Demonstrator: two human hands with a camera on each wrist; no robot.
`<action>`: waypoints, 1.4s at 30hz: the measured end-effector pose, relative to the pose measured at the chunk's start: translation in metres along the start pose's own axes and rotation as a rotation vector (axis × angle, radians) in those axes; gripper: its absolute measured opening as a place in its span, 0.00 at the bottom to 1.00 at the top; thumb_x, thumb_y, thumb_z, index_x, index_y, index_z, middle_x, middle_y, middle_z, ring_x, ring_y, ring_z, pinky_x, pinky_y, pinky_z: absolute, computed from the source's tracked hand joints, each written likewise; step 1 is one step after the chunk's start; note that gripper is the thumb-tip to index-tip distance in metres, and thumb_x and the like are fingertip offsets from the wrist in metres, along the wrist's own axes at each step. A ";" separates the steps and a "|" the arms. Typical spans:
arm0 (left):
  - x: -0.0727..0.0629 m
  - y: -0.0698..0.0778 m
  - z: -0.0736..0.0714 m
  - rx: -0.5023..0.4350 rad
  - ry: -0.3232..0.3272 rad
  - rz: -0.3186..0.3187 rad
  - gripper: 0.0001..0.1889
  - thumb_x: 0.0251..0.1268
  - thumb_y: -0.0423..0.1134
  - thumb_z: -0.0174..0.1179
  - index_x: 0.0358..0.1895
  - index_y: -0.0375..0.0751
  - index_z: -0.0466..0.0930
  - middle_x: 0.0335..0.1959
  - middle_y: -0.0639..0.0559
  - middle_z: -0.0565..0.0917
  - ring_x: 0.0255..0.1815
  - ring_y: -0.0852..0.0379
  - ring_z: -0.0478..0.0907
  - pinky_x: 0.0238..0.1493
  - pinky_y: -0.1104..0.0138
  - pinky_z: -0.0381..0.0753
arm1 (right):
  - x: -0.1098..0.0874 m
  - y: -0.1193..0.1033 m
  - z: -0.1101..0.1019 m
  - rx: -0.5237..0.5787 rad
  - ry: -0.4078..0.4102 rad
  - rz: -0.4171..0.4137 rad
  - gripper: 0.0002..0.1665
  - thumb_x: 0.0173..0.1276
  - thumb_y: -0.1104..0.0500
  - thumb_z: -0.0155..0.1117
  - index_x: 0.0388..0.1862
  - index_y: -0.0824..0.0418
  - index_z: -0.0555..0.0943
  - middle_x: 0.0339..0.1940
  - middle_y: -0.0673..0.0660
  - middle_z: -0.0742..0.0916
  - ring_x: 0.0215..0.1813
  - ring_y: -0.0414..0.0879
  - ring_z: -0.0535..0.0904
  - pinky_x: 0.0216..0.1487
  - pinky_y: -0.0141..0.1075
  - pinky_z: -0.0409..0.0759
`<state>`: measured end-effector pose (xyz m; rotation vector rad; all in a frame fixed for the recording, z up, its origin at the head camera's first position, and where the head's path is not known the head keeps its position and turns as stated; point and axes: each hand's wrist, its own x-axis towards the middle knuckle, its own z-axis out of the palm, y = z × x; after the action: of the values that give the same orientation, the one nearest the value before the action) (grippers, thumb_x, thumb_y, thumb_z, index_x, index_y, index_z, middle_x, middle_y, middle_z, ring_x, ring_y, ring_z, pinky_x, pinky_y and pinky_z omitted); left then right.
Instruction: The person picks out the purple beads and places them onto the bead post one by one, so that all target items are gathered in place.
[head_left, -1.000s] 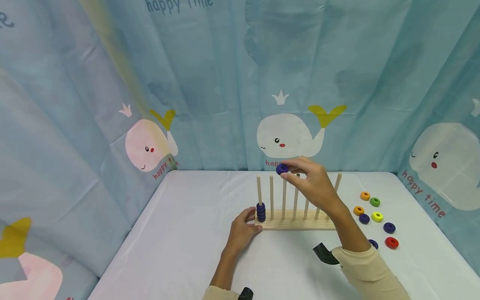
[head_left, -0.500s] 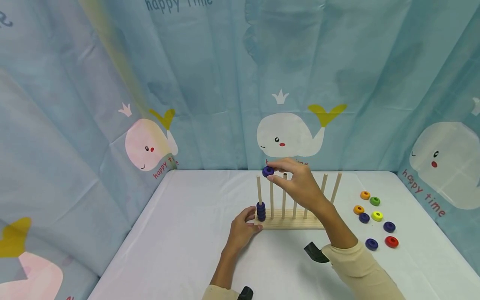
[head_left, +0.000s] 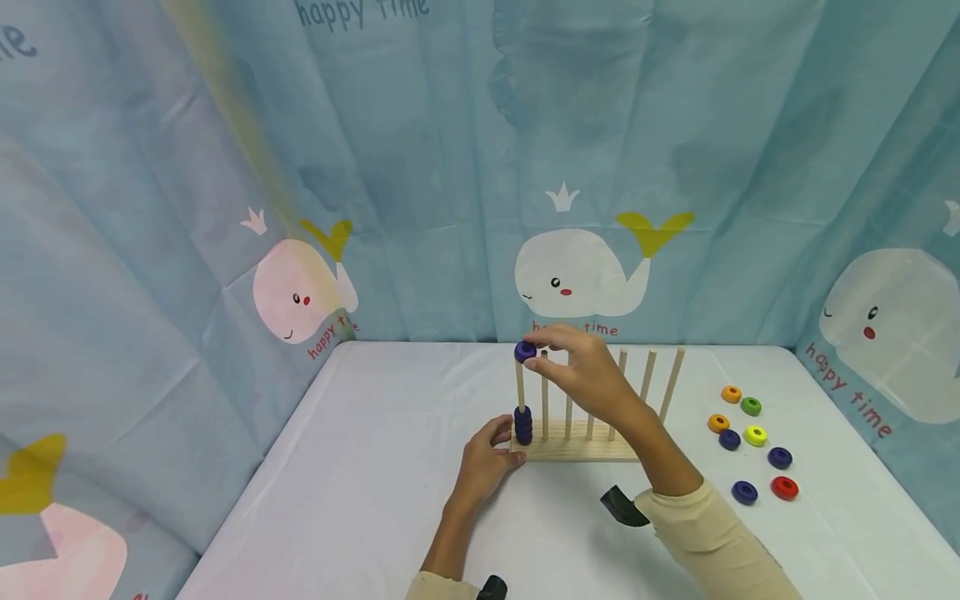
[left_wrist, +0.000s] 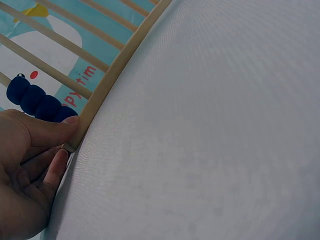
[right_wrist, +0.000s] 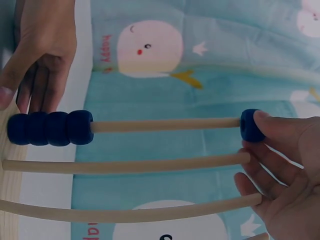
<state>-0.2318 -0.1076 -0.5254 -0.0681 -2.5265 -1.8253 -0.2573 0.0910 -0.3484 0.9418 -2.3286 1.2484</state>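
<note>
A wooden peg rack (head_left: 577,450) stands on the table, with upright pegs along its base. Several dark blue beads (right_wrist: 50,128) are stacked at the foot of its leftmost peg. My right hand (head_left: 588,375) pinches another blue bead (right_wrist: 252,126) between thumb and fingers. That bead sits at the tip of the leftmost peg; whether the tip has entered its hole, I cannot tell. Down at the rack's left end, my left hand (head_left: 483,462) holds the corner of the base, the thumb (left_wrist: 65,129) on its front edge beside the stack.
Loose beads lie on the white table (head_left: 375,467) to the right of the rack: orange (head_left: 731,394), green (head_left: 751,406), yellow (head_left: 755,435), red (head_left: 784,487) and blue (head_left: 745,492). A blue whale-print curtain (head_left: 420,250) hangs behind the table and at its sides.
My right hand has carried the blue bead leftward, from above the middle pegs to the tip of the leftmost peg. The left hand stays at the base.
</note>
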 end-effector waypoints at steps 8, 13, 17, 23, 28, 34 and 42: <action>0.001 -0.003 0.001 -0.004 -0.011 0.005 0.36 0.61 0.30 0.74 0.74 0.39 0.75 0.66 0.39 0.83 0.66 0.43 0.82 0.64 0.55 0.86 | 0.000 0.002 0.002 -0.012 -0.009 0.017 0.20 0.72 0.61 0.74 0.61 0.62 0.87 0.61 0.57 0.89 0.55 0.54 0.86 0.55 0.48 0.88; 0.002 -0.003 0.001 0.010 -0.006 0.013 0.35 0.60 0.29 0.74 0.73 0.40 0.76 0.67 0.42 0.83 0.67 0.44 0.81 0.64 0.57 0.86 | 0.002 0.002 0.004 -0.021 -0.005 0.003 0.20 0.72 0.61 0.74 0.61 0.61 0.87 0.58 0.56 0.90 0.55 0.51 0.87 0.55 0.48 0.88; 0.001 -0.004 0.001 0.021 -0.004 0.016 0.35 0.60 0.30 0.74 0.73 0.41 0.76 0.68 0.43 0.82 0.68 0.45 0.81 0.63 0.59 0.86 | 0.004 0.002 0.005 -0.015 -0.003 -0.008 0.20 0.72 0.61 0.74 0.61 0.64 0.87 0.57 0.57 0.90 0.55 0.51 0.87 0.55 0.51 0.89; 0.001 -0.003 0.001 0.028 -0.001 0.021 0.35 0.61 0.29 0.74 0.73 0.42 0.76 0.68 0.43 0.83 0.67 0.45 0.81 0.63 0.59 0.86 | 0.005 0.002 0.006 0.004 -0.007 -0.008 0.20 0.71 0.62 0.74 0.60 0.64 0.87 0.56 0.57 0.90 0.55 0.53 0.87 0.54 0.54 0.89; 0.001 -0.002 0.001 0.026 -0.003 0.025 0.35 0.60 0.29 0.74 0.73 0.41 0.76 0.68 0.43 0.82 0.67 0.44 0.81 0.64 0.57 0.86 | 0.006 0.002 0.006 0.000 -0.011 -0.006 0.20 0.71 0.62 0.75 0.60 0.64 0.87 0.57 0.57 0.90 0.55 0.54 0.87 0.53 0.53 0.89; 0.002 -0.002 0.000 0.025 -0.006 0.014 0.35 0.60 0.30 0.74 0.74 0.42 0.76 0.68 0.43 0.82 0.67 0.44 0.81 0.64 0.56 0.86 | 0.004 0.002 0.004 -0.013 -0.013 -0.004 0.20 0.71 0.62 0.75 0.60 0.62 0.87 0.58 0.56 0.90 0.55 0.52 0.87 0.55 0.52 0.89; 0.002 -0.004 -0.001 0.015 -0.006 0.012 0.36 0.60 0.30 0.75 0.73 0.42 0.76 0.67 0.43 0.83 0.67 0.45 0.81 0.63 0.59 0.86 | -0.002 0.003 -0.002 -0.028 0.002 0.025 0.20 0.71 0.61 0.75 0.61 0.60 0.87 0.60 0.54 0.89 0.57 0.52 0.87 0.58 0.48 0.87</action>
<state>-0.2337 -0.1095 -0.5285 -0.0879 -2.5376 -1.8044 -0.2580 0.0946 -0.3500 0.9045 -2.3572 1.2230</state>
